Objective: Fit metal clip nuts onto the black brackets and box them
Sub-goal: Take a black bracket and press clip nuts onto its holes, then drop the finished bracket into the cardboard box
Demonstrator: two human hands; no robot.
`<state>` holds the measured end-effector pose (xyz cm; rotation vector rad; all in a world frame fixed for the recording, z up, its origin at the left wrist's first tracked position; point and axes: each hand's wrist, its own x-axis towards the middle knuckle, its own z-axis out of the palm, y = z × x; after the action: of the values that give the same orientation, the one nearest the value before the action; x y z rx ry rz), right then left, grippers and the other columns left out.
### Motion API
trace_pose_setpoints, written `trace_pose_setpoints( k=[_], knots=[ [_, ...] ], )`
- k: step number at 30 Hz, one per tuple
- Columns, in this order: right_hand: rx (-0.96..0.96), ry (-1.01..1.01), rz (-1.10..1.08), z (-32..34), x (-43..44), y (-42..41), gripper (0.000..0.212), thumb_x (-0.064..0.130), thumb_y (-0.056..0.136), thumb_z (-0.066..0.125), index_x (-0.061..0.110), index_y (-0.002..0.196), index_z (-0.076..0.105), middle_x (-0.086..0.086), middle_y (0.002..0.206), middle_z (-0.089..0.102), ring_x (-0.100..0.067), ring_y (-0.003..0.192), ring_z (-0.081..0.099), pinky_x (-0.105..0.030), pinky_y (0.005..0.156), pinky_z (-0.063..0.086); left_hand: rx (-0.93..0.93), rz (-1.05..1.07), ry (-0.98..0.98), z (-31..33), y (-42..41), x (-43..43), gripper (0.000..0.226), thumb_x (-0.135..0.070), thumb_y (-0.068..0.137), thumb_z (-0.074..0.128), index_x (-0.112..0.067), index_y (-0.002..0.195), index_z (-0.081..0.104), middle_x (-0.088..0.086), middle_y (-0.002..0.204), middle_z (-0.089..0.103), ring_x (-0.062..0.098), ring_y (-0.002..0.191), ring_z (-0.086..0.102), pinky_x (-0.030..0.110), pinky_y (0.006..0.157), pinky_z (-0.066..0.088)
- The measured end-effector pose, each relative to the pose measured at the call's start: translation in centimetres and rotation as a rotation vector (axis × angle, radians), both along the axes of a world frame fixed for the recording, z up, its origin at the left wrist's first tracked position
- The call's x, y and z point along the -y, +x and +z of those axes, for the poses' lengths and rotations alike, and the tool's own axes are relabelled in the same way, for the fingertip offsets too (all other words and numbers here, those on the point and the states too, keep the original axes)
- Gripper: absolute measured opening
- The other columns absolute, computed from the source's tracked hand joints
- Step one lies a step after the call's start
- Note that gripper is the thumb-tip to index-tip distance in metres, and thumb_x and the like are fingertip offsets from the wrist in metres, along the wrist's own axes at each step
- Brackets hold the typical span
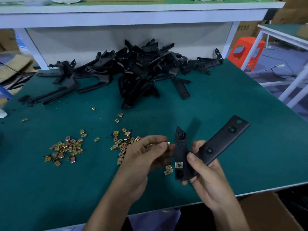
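One green table [216,100], carrying all stock listed below.
One heap of black brackets [133,70] at its far side, well apart from the hands.
One cardboard box [266,212], partly in view past the near right corner, closer to the right hand.
One held bracket [221,142], angled in form. Its long arm runs up and to the right, away from the person; its short arm stands roughly upright in mid-view.
One right hand [205,174], fingers and thumb wrapped round the bracket at its bend.
One left hand [146,155], just beside the short arm, on its left.
Two scatters of loose clip nuts [65,150], both left of the hands.
One fitted clip nut [179,165], seated low on the short arm.
One pinched clip nut [168,144], between the left thumb and fingertips at the short arm's left edge; whether it touches cannot be told.
Judgement: the coming push likely goes rightward, across the short arm's axis, and the left hand is the nearer.
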<state>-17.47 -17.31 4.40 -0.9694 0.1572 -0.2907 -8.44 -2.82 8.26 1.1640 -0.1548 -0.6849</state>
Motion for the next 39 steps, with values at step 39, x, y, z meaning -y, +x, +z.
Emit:
trace_pose_setpoints(
  k=[39],
  knots=[
    [-0.113,-0.115,0.111,-0.4,-1.2,-0.6,0.042,0.04,0.07,0.092,0.023,0.081,0.056,-0.007,0.067,0.058,-0.021,0.045,0.056,-0.027,0.035,0.044,0.014,-0.259,0.095,-0.5,0.3,-2.9,0.03,-0.008,0.081,0.074,-0.003,0.109,0.064,0.021,0.095,0.073,0.027,0.082,0.073,0.03,0.07,0.06]
  ],
)
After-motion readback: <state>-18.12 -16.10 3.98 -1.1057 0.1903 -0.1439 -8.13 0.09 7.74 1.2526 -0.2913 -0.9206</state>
